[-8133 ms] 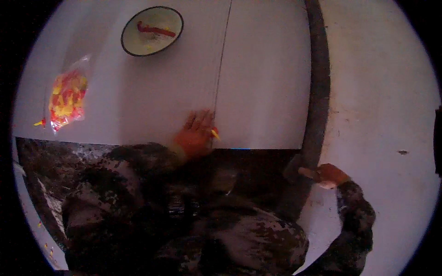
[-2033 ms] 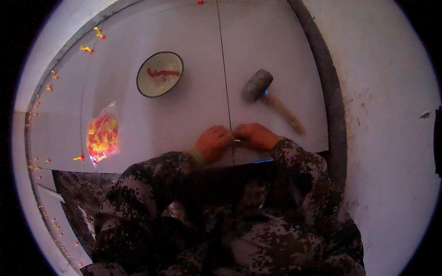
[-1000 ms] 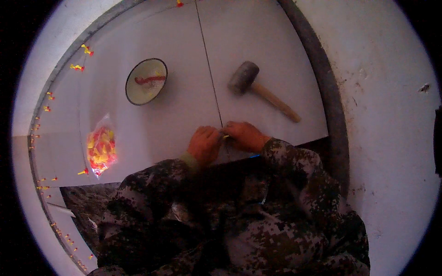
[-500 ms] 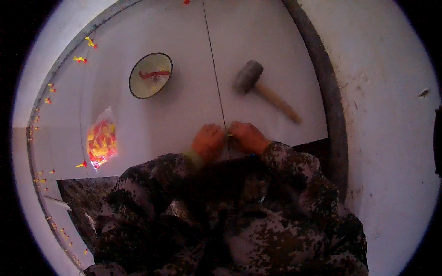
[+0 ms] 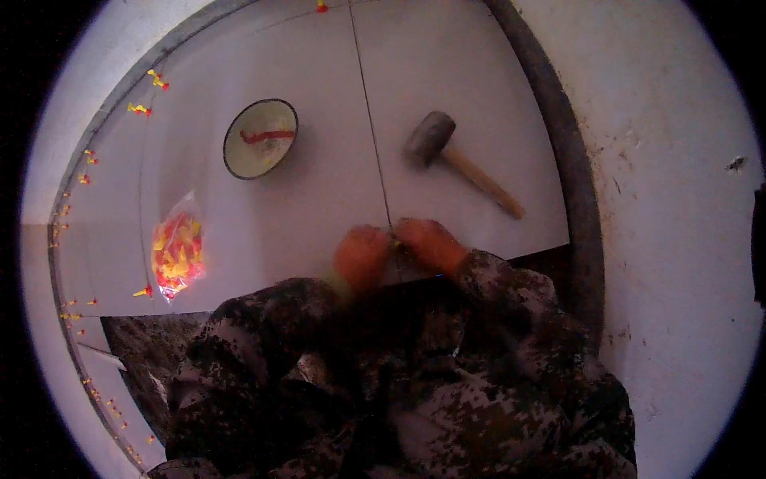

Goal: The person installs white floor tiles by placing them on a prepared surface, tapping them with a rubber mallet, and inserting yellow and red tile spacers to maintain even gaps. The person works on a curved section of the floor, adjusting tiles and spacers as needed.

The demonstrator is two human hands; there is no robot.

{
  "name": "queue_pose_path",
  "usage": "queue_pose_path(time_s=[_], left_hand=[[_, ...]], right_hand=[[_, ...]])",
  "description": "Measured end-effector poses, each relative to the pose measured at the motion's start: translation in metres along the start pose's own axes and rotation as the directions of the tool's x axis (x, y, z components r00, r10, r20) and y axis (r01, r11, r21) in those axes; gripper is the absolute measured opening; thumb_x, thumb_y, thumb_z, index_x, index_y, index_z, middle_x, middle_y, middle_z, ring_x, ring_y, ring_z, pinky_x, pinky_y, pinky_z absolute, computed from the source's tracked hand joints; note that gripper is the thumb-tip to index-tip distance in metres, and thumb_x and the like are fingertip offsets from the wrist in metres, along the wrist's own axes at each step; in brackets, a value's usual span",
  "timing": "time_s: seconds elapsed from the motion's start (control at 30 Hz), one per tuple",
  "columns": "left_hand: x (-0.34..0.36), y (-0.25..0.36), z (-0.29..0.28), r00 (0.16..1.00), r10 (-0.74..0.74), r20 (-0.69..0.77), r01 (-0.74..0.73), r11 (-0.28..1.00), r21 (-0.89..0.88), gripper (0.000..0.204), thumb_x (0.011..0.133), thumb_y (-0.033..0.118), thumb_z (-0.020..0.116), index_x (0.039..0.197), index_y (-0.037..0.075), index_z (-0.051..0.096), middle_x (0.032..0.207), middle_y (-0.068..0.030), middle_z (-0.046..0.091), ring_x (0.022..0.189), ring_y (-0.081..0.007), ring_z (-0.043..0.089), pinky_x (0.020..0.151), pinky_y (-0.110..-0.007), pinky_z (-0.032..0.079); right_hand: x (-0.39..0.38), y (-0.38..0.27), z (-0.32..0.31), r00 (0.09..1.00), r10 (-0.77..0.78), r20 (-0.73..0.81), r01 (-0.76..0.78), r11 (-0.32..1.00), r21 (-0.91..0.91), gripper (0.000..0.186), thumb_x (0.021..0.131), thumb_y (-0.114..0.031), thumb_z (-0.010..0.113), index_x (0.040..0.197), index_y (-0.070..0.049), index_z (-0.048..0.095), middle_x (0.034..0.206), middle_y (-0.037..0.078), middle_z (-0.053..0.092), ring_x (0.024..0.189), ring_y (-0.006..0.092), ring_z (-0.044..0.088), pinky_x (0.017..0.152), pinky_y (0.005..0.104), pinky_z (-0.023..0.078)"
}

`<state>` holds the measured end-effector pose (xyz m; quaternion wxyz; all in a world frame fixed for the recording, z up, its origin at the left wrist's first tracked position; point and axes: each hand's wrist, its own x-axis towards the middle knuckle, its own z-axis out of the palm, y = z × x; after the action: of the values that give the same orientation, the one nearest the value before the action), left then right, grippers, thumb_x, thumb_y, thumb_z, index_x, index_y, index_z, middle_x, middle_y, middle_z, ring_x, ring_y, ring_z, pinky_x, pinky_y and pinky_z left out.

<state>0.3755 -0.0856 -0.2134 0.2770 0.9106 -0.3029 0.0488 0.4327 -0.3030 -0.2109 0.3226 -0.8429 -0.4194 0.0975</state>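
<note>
leaning over the pale floor, the person brings both hands close together at the near end of the dark seam. i see the right hand pinching a small yellow peg at the seam. the left hand is curled just left of the seam; it is blurred, so i cannot tell whether it grips anything. right of the seam lies a mallet. left of it sits a bowl with a red strip inside, and farther left a clear bag of red and yellow pegs.
</note>
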Motion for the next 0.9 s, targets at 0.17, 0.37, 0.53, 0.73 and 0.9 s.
queue_pose_path(time_s=[0.17, 0.37, 0.53, 0.73, 0.9], left_hand=[[0.01, 0.005, -0.008, 0.997, 0.057, -0.043, -0.062, 0.99, -0.128, 0.024, 0.08, 0.007, 0.069, 0.101, 0.003, 0.058, 0.092, -0.0192, 0.059, 0.088, -0.0407, 0.057, 0.077, -0.05, 0.048], [0.015, 0.008, -0.018, 0.998, -0.029, -0.047, 0.026, 0.998, -0.064, 0.018, 0.082, 0.005, 0.067, 0.099, 0.004, 0.058, 0.093, -0.0182, 0.06, 0.088, -0.0397, 0.057, 0.076, -0.051, 0.048], [0.01, 0.01, -0.016, 0.997, -0.059, -0.041, 0.055, 0.994, -0.095, 0.017, 0.082, 0.005, 0.067, 0.097, 0.004, 0.059, 0.092, -0.0186, 0.06, 0.086, -0.0406, 0.058, 0.074, -0.051, 0.048], [0.014, 0.01, -0.02, 0.994, -0.065, -0.084, 0.057, 0.993, -0.103, 0.021, 0.08, 0.004, 0.069, 0.098, 0.003, 0.06, 0.091, -0.0184, 0.061, 0.084, -0.0411, 0.058, 0.075, -0.05, 0.048], [0.014, 0.009, -0.018, 0.997, -0.065, -0.044, 0.061, 0.994, -0.095, 0.02, 0.079, 0.004, 0.068, 0.097, 0.003, 0.06, 0.091, -0.018, 0.061, 0.085, -0.0412, 0.058, 0.075, -0.049, 0.048]], right_hand=[[-0.001, 0.006, -0.001, 0.996, 0.0, 0.085, -0.002, 1.0, 0.023, 0.02, 0.085, -0.015, 0.066, 0.103, -0.007, 0.064, 0.101, 0.016, 0.065, 0.096, 0.0386, 0.066, 0.081, 0.0488, 0.054], [0.006, -0.003, -0.005, 0.987, 0.111, 0.118, -0.119, 0.991, 0.061, 0.021, 0.085, -0.013, 0.066, 0.105, -0.006, 0.065, 0.105, 0.017, 0.067, 0.099, 0.0399, 0.065, 0.084, 0.0503, 0.054], [0.012, 0.005, -0.024, 0.97, -0.022, 0.243, -0.028, 0.98, 0.198, 0.024, 0.085, -0.013, 0.067, 0.108, -0.007, 0.066, 0.105, 0.017, 0.068, 0.101, 0.0399, 0.065, 0.087, 0.0495, 0.053], [0.029, 0.013, -0.03, 0.958, -0.032, 0.283, 0.016, 0.998, 0.059, 0.02, 0.085, -0.018, 0.069, 0.103, -0.009, 0.068, 0.099, 0.016, 0.068, 0.096, 0.0385, 0.067, 0.083, 0.0497, 0.054], [-0.013, 0.004, 0.013, 0.981, 0.195, 0.002, -0.194, 0.975, -0.108, 0.017, 0.088, -0.025, 0.068, 0.094, -0.008, 0.066, 0.091, 0.015, 0.067, 0.087, 0.0373, 0.068, 0.073, 0.0508, 0.054]])
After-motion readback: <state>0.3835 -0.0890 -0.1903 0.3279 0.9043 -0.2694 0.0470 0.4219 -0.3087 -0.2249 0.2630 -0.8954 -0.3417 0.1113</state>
